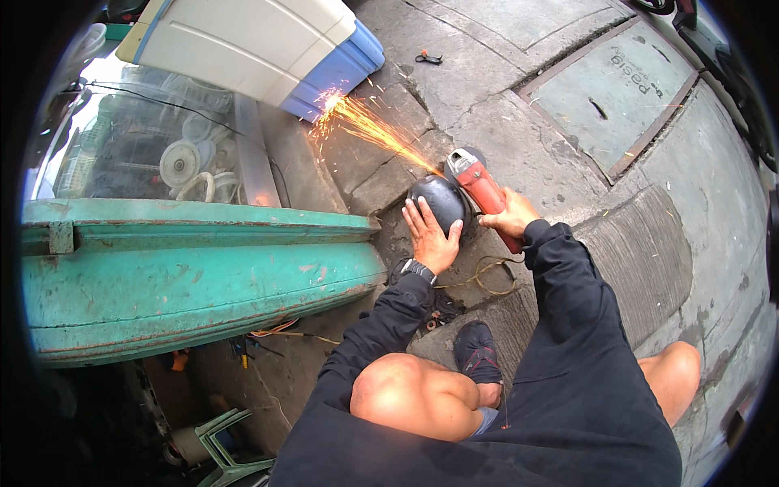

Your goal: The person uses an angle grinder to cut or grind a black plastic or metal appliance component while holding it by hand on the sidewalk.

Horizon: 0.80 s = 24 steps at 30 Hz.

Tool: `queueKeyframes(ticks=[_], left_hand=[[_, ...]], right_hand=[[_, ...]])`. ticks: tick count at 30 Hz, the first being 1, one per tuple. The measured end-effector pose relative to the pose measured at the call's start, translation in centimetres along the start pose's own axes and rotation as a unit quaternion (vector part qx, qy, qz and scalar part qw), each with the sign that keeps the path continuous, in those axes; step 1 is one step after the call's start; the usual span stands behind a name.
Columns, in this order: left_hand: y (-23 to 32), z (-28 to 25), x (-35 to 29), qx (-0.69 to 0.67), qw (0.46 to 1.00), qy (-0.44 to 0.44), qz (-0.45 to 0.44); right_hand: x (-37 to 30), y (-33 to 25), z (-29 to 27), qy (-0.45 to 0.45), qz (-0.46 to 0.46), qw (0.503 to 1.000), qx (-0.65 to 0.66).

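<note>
My right hand (513, 214) is wrapped round the body of a red angle grinder (479, 187) with a grey metal head. The grinder's head is close against the right side of a black, glossy, dome-shaped piece (441, 200) on the ground. Orange sparks (375, 130) stream from there toward the upper left. On the near left part of the dome rests my left hand (433, 240), fingers stretched out over its surface. The grinder's disc and the exact contact spot are mostly hidden.
A green metal counter (203, 256) with a glass case (154, 150) stands at the left. Sparks reach a white and blue cooler box (337, 73) beyond. A yellowish cord (487, 276) loops near my shoe (477, 351). A metal cover (613, 93) lies in the pavement.
</note>
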<state>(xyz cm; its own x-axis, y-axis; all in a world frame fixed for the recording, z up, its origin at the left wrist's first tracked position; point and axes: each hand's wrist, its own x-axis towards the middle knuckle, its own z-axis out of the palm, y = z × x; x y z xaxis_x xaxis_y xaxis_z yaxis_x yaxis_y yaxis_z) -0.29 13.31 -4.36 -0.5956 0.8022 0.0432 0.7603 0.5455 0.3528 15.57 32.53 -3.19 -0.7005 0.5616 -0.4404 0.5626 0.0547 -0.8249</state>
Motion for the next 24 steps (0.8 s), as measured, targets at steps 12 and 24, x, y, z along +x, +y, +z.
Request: queueKeyframes(ticks=[12, 24], left_hand=[[0.0, -0.1, 0.0, 0.002, 1.000, -0.009, -0.019], [0.6, -0.2, 0.2, -0.005, 1.000, 0.006, -0.001]], right_hand=[[-4.2, 1.4, -0.1, 0.027, 0.010, 1.000, -0.004], [-4.6, 2.5, -0.1, 0.028, 0.012, 1.000, 0.004]])
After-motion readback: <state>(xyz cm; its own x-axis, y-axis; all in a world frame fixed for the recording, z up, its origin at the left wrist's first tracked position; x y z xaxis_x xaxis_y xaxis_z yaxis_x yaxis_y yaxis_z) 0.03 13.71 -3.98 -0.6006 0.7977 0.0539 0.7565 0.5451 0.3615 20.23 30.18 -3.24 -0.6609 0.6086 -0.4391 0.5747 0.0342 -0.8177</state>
